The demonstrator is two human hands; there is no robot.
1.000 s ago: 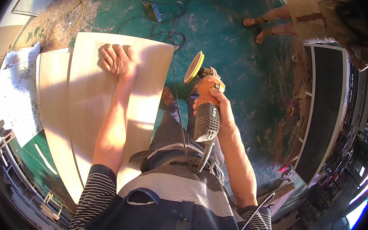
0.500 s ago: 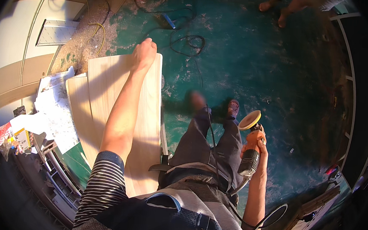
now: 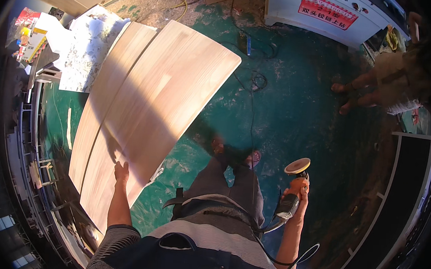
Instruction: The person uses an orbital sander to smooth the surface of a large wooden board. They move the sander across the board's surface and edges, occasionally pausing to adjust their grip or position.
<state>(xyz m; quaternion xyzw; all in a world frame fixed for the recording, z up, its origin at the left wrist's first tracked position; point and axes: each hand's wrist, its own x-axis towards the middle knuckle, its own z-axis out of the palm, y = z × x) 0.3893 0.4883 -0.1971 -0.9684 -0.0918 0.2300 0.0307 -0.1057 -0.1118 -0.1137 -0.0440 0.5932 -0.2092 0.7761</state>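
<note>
While your right hand (image 3: 303, 201) closes around the orange-and-black disc sander (image 3: 291, 202), pad up and some fingers hidden, your left hand (image 3: 121, 172) is loosely open over the near part of the pale wooden panel (image 3: 179, 76), gripping nothing visible; contact is hard to judge. A second panel (image 3: 95, 120) shows as a strip on its left. At upper right, another person (image 3: 390, 72) blurs into shadow.

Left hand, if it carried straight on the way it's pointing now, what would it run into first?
Your left hand would most likely meet the wider pale wooden panel first; depth is unclear, so it may already be touching it.
</note>
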